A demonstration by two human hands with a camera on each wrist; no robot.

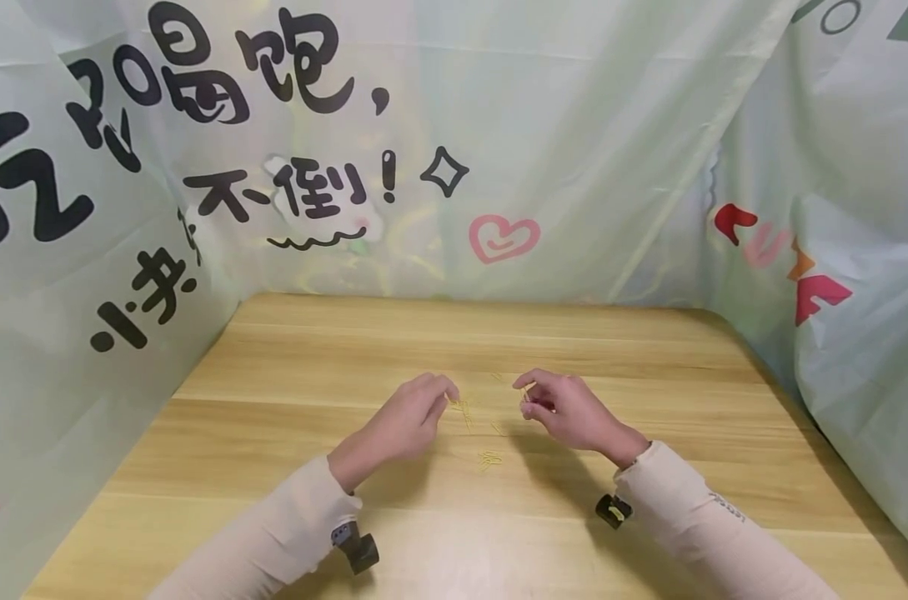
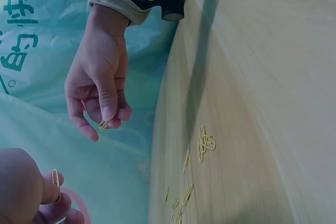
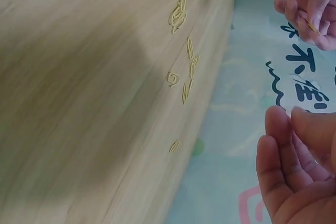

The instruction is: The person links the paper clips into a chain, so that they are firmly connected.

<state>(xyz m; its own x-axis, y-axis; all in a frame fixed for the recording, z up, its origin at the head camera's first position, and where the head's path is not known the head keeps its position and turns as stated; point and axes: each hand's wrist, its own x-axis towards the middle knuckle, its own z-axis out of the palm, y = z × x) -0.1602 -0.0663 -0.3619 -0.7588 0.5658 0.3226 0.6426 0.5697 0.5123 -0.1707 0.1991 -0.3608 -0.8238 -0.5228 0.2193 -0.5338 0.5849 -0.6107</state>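
Pale printed cloth (image 1: 589, 125) with bold black lettering (image 1: 318, 190) walls in the wooden table (image 1: 649, 350) I have on my feeds. Over its middle two bare hands face each other, well apart, both raised off the wood, their beige sleeves (image 1: 273, 521) coming in from the near side with a dark camera on each wrist.

From the left wrist view I make out that the left hand (image 1: 408, 417) is pinching one yellow paper clip (image 2: 56, 186); the slim loop sits between the thumb and a finger, most of its length showing. The right hand (image 1: 566, 408) also has a grasp: another paper clip (image 2: 103, 125) is caught at its thumb tip, poking out below. From the right wrist view I cannot see that second clip, only thumb and fingertips drawn nearly together.

More clips lie on the wood beneath. On my head view a loose cluster (image 1: 464, 412) is just beside the left fingertips, a single clip (image 1: 497, 428) lies between the hands, and a small heap (image 1: 490, 459) is nearer the person. One far clip (image 1: 496, 376) lies beyond them, and the right wrist view gives me a spiral-shaped clip (image 3: 172, 78) beside a row of others.
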